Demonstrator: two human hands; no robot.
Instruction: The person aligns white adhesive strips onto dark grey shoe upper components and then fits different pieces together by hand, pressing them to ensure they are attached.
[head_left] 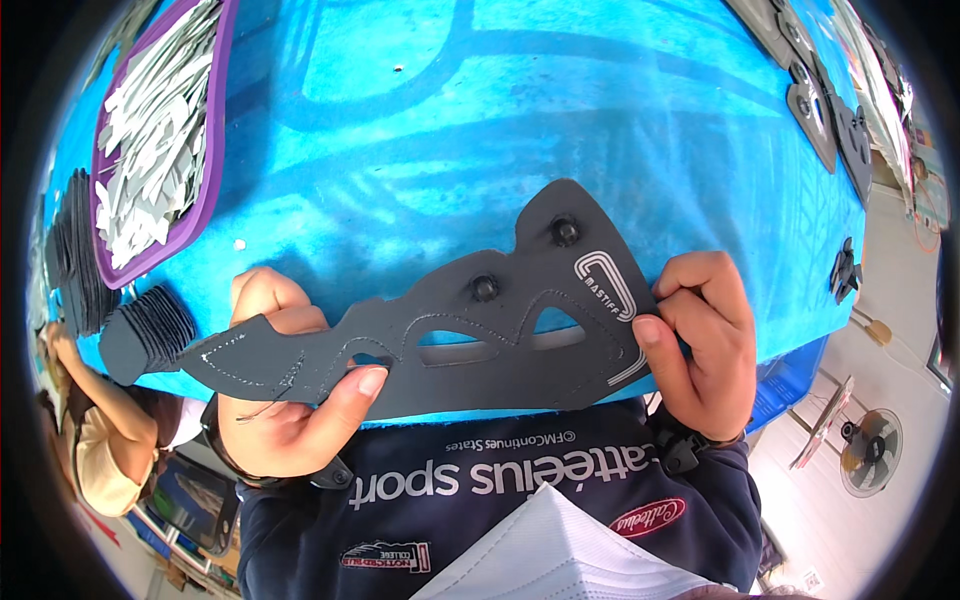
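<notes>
A flat dark grey stitched panel [455, 375], which looks like a cut sandal upper, stretches between my hands over the table's near edge. It has cut-out openings, light dotted stitching, two round black knobs and a pale printed mark at its right end. My left hand [275, 410] pinches the left part, thumb on top by the small opening and fingers behind. A loose thread end hangs near that hand. My right hand [705, 345] grips the right edge between thumb and curled fingers. The panel's underside is hidden.
On the blue table [400, 200], a purple tray [215, 130] holds white and grey strips. Stacks of dark pieces [155, 325] stand beside it. More dark panels [810, 110] lie along the right edge. Another person [115, 430] sits at left; a fan [870, 452] stands at right.
</notes>
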